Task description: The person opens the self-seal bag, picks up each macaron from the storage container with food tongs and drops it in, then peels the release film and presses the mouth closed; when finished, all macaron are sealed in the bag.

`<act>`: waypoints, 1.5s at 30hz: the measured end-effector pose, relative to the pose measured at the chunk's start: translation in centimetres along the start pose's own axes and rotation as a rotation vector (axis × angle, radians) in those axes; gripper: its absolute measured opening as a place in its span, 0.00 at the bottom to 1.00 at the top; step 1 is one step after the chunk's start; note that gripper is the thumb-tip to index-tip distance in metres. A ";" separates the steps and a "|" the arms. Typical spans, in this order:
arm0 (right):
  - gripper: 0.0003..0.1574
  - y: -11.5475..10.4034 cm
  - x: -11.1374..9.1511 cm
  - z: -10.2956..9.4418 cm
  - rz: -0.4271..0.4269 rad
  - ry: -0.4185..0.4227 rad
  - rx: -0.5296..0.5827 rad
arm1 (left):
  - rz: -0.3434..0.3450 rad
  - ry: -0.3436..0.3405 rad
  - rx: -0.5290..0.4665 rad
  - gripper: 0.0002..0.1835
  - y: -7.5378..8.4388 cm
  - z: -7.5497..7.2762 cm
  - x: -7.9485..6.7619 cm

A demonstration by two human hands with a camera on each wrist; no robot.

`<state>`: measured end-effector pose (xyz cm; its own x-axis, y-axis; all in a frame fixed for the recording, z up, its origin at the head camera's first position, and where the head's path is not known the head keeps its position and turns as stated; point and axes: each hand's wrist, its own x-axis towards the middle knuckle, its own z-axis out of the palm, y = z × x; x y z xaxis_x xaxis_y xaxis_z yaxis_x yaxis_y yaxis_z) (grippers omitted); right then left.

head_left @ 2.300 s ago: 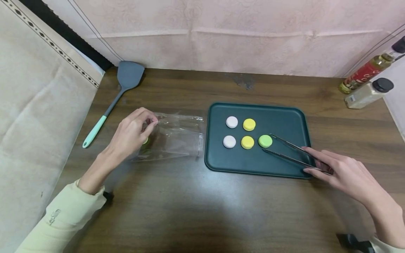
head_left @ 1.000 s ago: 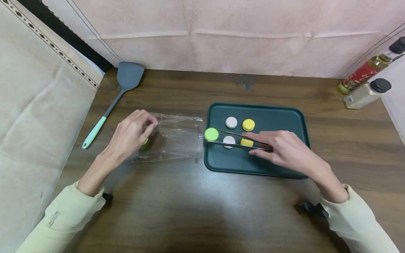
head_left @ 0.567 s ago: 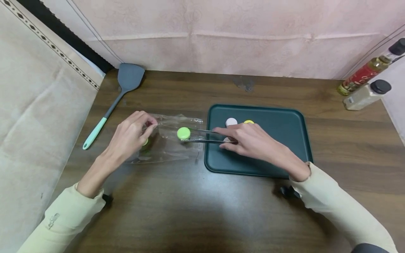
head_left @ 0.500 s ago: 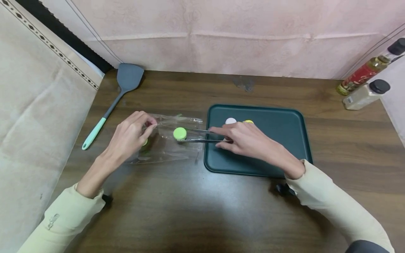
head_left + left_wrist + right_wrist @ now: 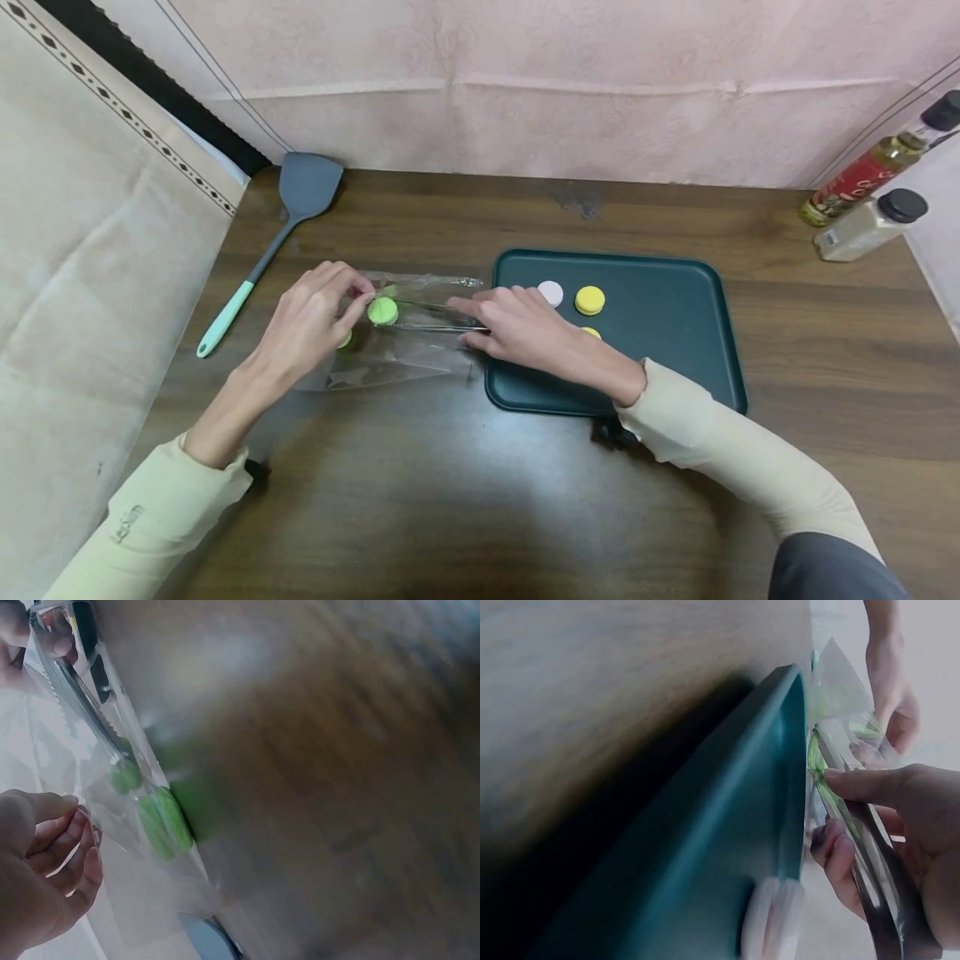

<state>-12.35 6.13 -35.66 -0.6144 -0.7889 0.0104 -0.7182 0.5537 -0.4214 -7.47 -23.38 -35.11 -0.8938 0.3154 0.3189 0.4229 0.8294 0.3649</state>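
My left hand (image 5: 315, 308) pinches the upper edge of a clear plastic bag (image 5: 420, 358) lying on the table. My right hand (image 5: 525, 329) holds metal tongs (image 5: 431, 327), which reach through the bag's right-hand mouth. Between their tips sits a green macaron (image 5: 382, 312), close to the left fingertips. Another green macaron (image 5: 165, 823) lies deeper in the bag, mostly hidden by my left hand in the head view. On the dark green tray (image 5: 660, 333) are a white macaron (image 5: 551, 292) and a yellow macaron (image 5: 590, 300). A second yellow one (image 5: 592, 332) peeks out behind my right hand.
A grey spatula (image 5: 309, 185) with a mint handle lies at the back left. An oil bottle (image 5: 862, 182) with a red label and a black-capped jar (image 5: 862, 229) stand at the back right. A pale cloth (image 5: 525, 108) hangs behind the table.
My right hand has carried the green macaron in the tongs leftward, off the tray and deep into the bag. My left hand has kept its place on the bag.
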 end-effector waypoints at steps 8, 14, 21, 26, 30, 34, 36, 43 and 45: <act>0.30 -1.3 1.9 1.1 -0.014 0.009 -0.070 | 0.047 0.009 0.001 0.02 -0.2 0.1 0.0; 0.30 -1.9 2.7 1.6 -0.018 0.045 -0.135 | 0.088 0.028 -0.008 0.02 -0.5 0.2 0.1; 0.28 -2.2 3.3 2.1 -0.053 0.097 -0.206 | 0.087 0.012 -0.014 0.03 -0.5 0.1 0.3; 0.29 -2.4 3.6 2.2 -0.042 0.081 -0.200 | 0.083 0.011 -0.017 0.03 -0.4 0.1 0.4; 0.30 -2.7 3.9 2.4 -0.028 0.072 -0.219 | 0.087 0.016 -0.013 0.03 -0.4 0.1 0.4; 0.30 -2.8 4.2 2.6 -0.022 0.079 -0.235 | 0.093 0.021 -0.007 0.03 -0.4 0.1 0.4; 0.29 -2.9 4.3 2.7 -0.024 0.082 -0.229 | 0.093 0.023 -0.007 0.03 -0.4 0.1 0.4; 0.29 -3.1 4.7 2.8 -0.028 0.087 -0.209 | 0.087 0.022 -0.008 0.04 -0.4 0.1 0.5; 0.29 -3.1 4.7 2.8 -0.023 0.087 -0.205 | 0.085 0.023 -0.009 0.03 -0.4 0.1 0.5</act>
<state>-12.11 -0.09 -36.85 -0.6163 -0.7811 0.1000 -0.7784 0.5851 -0.2275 -8.08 -23.51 -35.21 -0.8511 0.3738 0.3687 0.4984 0.7960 0.3435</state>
